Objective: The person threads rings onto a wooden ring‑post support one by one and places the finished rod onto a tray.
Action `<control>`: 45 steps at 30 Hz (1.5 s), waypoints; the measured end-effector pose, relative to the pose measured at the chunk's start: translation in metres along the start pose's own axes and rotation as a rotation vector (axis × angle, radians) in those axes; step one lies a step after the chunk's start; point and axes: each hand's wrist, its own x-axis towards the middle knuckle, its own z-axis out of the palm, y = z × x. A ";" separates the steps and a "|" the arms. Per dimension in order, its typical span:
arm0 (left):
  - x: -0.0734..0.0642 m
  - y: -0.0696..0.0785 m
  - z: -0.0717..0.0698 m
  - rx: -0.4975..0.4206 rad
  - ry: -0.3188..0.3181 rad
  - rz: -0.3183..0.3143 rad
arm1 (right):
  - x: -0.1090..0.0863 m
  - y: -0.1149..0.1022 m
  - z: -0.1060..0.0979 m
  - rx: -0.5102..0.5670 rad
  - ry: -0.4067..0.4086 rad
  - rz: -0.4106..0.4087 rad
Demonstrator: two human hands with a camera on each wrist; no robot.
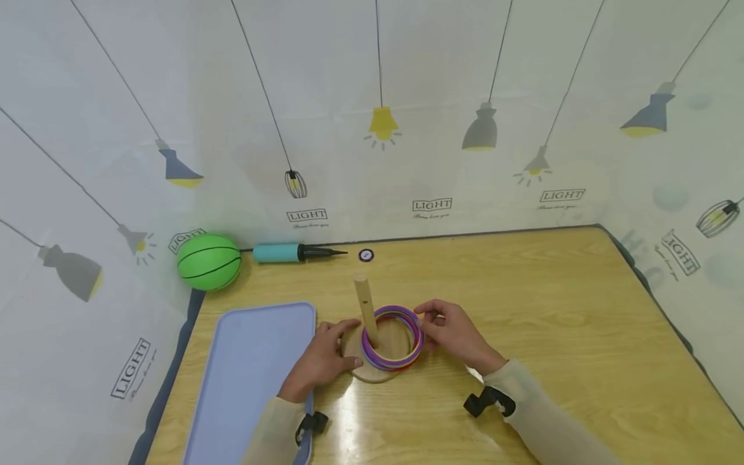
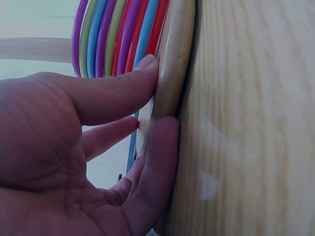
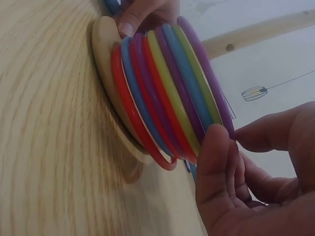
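A wooden ring-toss stand with a round base [image 1: 367,372] and an upright post [image 1: 366,307] stands on the table. Around the post lies a stack of several coloured rings [image 3: 172,93], red at the bottom and a purple ring [image 3: 201,54] on top. In the head view the stack sits off to the right of the post. My left hand [image 1: 322,358] grips the left edge of the base, thumb and fingers spread along its rim. With thumb and forefinger, my right hand [image 1: 456,332] pinches the right side of the top purple ring.
A pale blue tray [image 1: 256,361] lies left of the stand. Along the back are a green ball [image 1: 209,261], a teal hand pump [image 1: 279,252] with a black nozzle, and a small round disc [image 1: 366,255]. Lamp-patterned sheeting walls the table's back and sides.
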 end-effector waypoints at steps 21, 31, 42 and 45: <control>-0.004 0.013 -0.009 0.008 0.001 -0.014 | -0.004 0.007 -0.009 -0.031 -0.018 -0.045; -0.022 0.013 -0.027 -0.075 -0.012 -0.016 | -0.017 -0.007 -0.001 -0.159 0.074 -0.139; -0.040 0.005 -0.042 -0.138 0.000 -0.016 | -0.028 -0.030 0.012 -0.216 0.081 -0.299; -0.039 0.001 -0.039 -0.142 -0.015 0.007 | -0.027 -0.040 0.015 -0.190 0.071 -0.310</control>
